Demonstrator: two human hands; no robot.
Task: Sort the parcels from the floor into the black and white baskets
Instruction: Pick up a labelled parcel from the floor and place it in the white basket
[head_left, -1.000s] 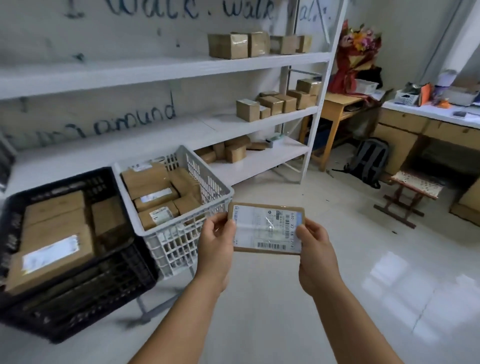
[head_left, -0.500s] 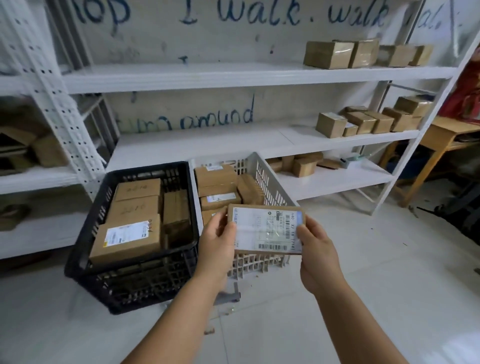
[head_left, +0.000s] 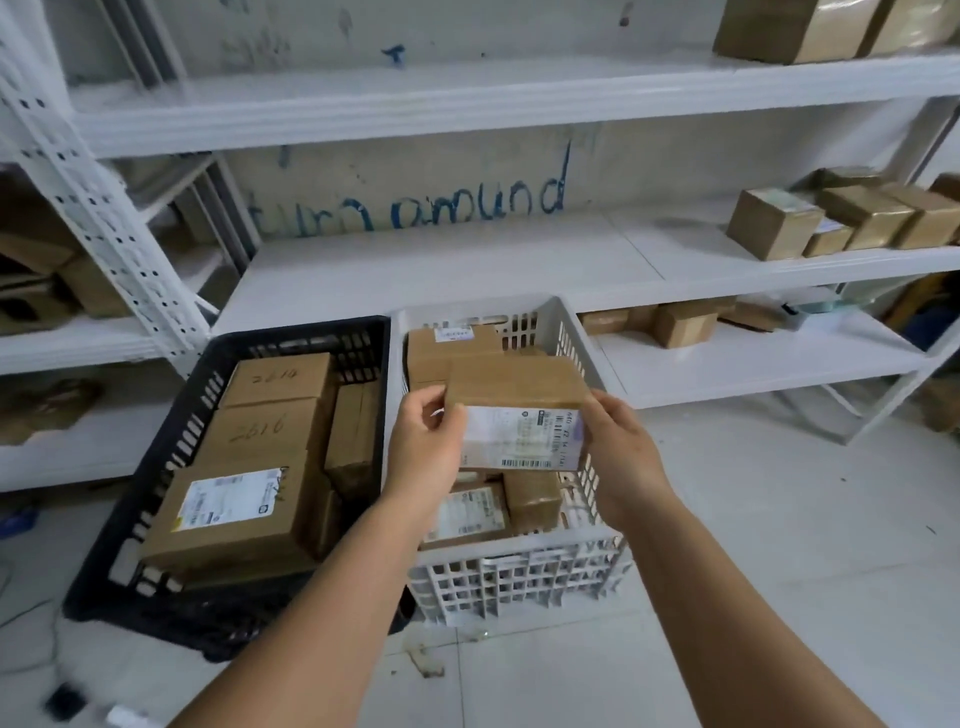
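Both hands have carried the parcel (head_left: 517, 415) forward since the earlier frames, from beside the baskets to directly above the white basket (head_left: 519, 577), and the parcel has tipped so its brown top face now shows as well as its label.

Head view: the left hand (head_left: 423, 447) pinches the parcel's left end, thumb on the near face and fingers curled behind. The right hand (head_left: 618, 449) grips the right end the same way. So each grip is closed on the parcel, which hangs in the air over the white basket's middle, touching nothing below.

The white basket already holds several brown parcels, some with white labels. The black basket (head_left: 119, 545) stands just beside it on the left, touching or nearly so, and holds larger boxes, two with handwritten numbers and one with a printed label. Both baskets look well filled, which suggests much sorting is done.

This parcel is not yet released. No unsorted parcels show on the visible floor (head_left: 779, 571), so how many remain cannot be told. White shelves (head_left: 467, 260) behind carry more small boxes.
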